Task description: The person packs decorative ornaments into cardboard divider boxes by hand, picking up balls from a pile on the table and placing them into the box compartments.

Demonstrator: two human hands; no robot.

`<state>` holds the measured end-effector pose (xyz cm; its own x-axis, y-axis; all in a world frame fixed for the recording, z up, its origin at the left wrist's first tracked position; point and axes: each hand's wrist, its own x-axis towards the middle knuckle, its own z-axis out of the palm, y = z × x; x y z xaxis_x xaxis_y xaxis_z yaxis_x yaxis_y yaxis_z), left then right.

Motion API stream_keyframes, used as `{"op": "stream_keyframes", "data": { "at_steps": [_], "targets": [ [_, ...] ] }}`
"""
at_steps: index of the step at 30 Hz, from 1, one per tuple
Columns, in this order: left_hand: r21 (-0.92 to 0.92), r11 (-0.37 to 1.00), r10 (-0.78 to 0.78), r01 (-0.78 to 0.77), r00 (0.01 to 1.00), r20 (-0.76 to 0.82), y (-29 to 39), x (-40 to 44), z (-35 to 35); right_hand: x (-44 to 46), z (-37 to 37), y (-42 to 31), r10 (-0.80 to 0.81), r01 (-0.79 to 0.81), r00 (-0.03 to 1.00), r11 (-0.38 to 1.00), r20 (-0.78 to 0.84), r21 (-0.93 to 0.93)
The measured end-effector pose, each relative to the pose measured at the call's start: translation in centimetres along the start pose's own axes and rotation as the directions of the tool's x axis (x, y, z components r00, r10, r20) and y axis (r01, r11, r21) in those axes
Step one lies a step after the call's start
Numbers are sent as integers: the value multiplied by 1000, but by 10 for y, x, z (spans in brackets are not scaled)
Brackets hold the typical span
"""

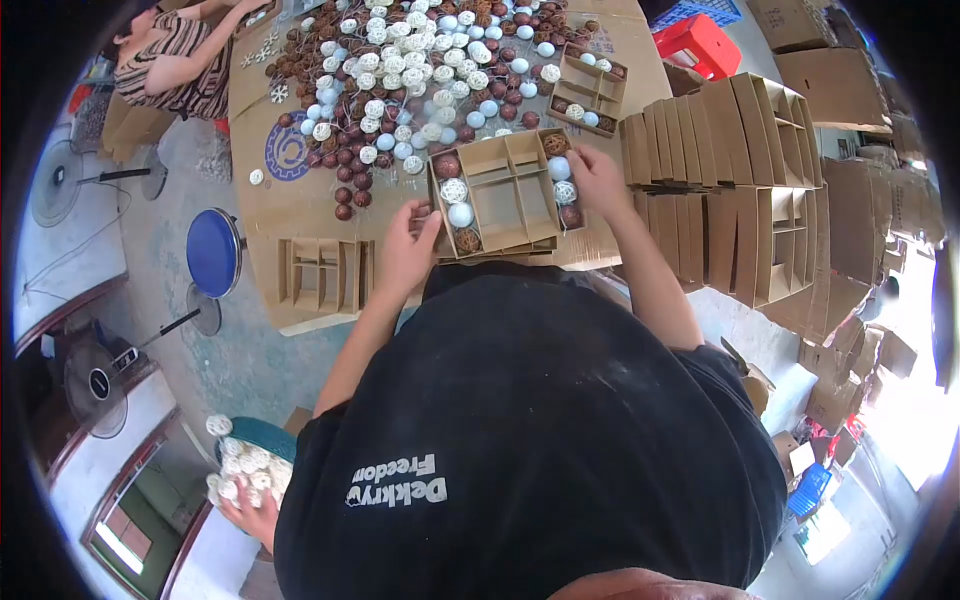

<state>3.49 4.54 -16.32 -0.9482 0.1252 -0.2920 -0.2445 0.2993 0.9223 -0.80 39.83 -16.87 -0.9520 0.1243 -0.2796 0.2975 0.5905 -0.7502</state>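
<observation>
A cardboard divider box (497,205) is held slightly tilted at the table's near edge. Its left column holds a maroon ball (447,166), a white woven ball (454,191), a pale blue ball (461,215) and a brown woven ball (467,241). The right column carries similar balls, among them a white woven one (565,193). The middle compartments have no balls in them. My left hand (408,243) grips the box's left side. Along its right side, my right hand (598,182) is closed on the edge, with some fingertips hidden.
A pile of balls (410,65) spreads over the cardboard-covered table (255,215). Another divider box (590,88) lies behind mine; stacked dividers (720,135) stand right. One person (185,60) sits far left. Another person's hand (255,515) touches white balls (250,468) behind me.
</observation>
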Motion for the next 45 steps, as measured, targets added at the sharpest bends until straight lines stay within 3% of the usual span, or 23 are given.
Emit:
{"op": "stream_keyframes", "data": {
  "at_steps": [2,4,6,7,8,10,11,13,14,16,18,20,21,23,27,29,31,33,37,40,42,44,45],
  "targets": [
    [-109,993,-46,45,999,-8,-7,-1,-2,2,-11,8,-53,67,980,996,-194,67],
    [-40,998,-40,39,999,-5,-26,-1,-2,22,-22,23,4,51,968,976,-252,211],
    [-153,987,-60,57,998,-10,-27,-3,-3,50,-30,34,188,-66,887,956,-422,286],
    [-127,990,-66,66,998,10,-24,-3,-5,52,-37,24,338,-156,880,870,-335,468],
    [-113,992,-49,52,998,27,-21,-2,-6,62,-31,25,346,-149,870,863,-351,482],
    [-98,992,-75,75,997,10,-16,1,-7,96,-14,44,530,-31,823,397,-202,917],
    [-14,998,-68,68,998,-2,-18,4,-10,112,-6,51,533,-13,819,387,-212,922],
    [-5,1000,-23,23,1000,-12,-14,8,-11,142,13,69,815,-89,540,304,-211,948],
    [-6,1000,11,-11,999,-31,-13,8,-11,155,20,85,816,-80,539,296,-209,952],
    [-36,999,9,-10,999,-33,-10,7,-14,185,41,140,831,-503,513,495,-217,708],
    [-86,995,-65,59,995,-69,-7,0,-16,192,54,137,821,-505,409,568,-399,651],
    [-57,997,-62,58,995,-74,-5,-5,-21,178,44,112,847,-494,509,436,-156,753],
    [-84,993,-86,80,994,-61,-8,-7,-23,172,41,105,850,-491,504,426,-152,760],
    [-101,987,-128,122,991,-48,-16,-10,-25,158,38,98,737,-463,675,454,-28,761],
    [-9,988,-151,151,988,1,-22,-8,-18,109,28,94,612,-414,789,476,46,776],
    [109,983,-150,146,988,27,-32,-1,-12,78,44,105,504,-398,862,606,54,688],
    [287,949,-164,130,981,99,-26,-2,-5,42,59,97,422,-483,873,688,242,541],
    [267,950,-197,161,974,114,-13,-9,9,5,69,78,395,-524,852,658,344,541],
    [163,949,-299,269,933,200,-34,-12,18,-24,87,63,507,-498,839,568,198,655],
    [57,955,-298,292,945,136,-63,-10,23,-6,79,93,330,-369,926,695,183,617],
    [14,961,-277,277,959,56,-67,-9,20,11,63,105,339,-429,887,854,313,293],
    [-282,889,-373,361,928,12,-61,-8,18,47,68,128,384,-347,922,870,-39,351],
    [-278,886,-381,370,924,14,-61,-9,16,46,57,103,261,-211,935,954,-240,213]
  ]
}}
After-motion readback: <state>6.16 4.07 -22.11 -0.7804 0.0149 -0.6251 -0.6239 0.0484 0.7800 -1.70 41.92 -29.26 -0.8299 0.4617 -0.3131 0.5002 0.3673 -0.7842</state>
